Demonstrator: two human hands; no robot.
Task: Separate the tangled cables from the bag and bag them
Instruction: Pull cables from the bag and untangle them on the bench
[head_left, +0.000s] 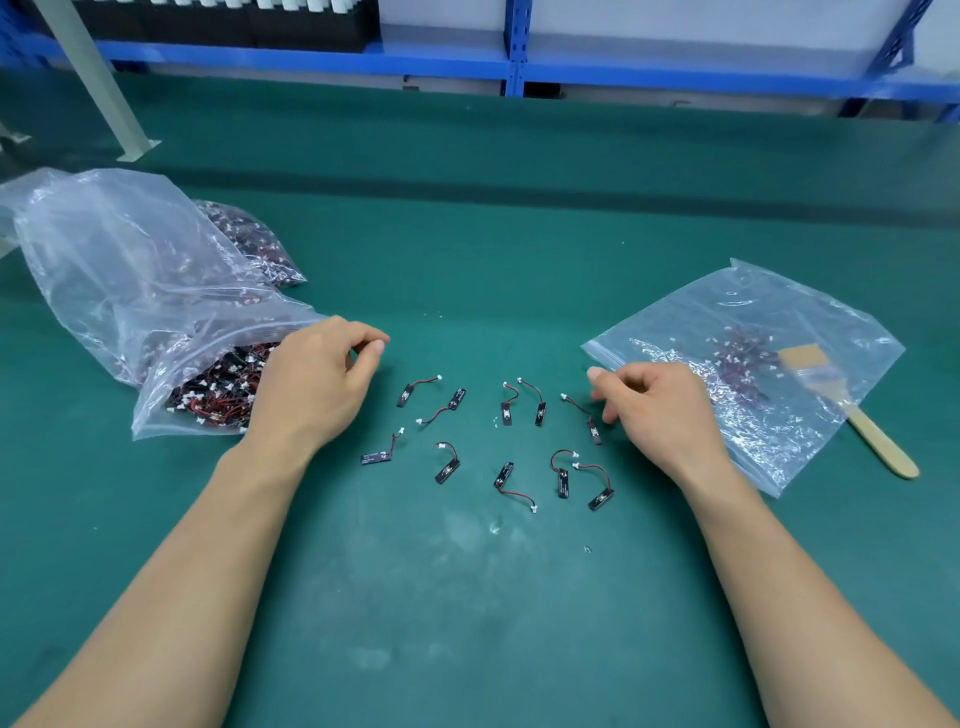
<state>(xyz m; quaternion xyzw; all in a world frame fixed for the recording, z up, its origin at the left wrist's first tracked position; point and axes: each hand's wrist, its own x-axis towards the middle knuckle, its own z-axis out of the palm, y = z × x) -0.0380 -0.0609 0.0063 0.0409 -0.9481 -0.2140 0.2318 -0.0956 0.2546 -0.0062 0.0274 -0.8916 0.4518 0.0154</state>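
A full bag (130, 291) lies at the worktop's (467, 234) left edge, mouth facing the middle. The left hand (317, 379) beside it is loosely curled and empty. Loose cables (447, 472) lie apart in the open middle, pointing various ways. The right hand (660, 410), loosely curled and empty, is beside a flat bag (675, 332).

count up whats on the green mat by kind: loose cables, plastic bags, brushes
loose cables: 10
plastic bags: 3 (big bag at left, packed bag behind it, flat bag at right)
brush: 1
total: 14
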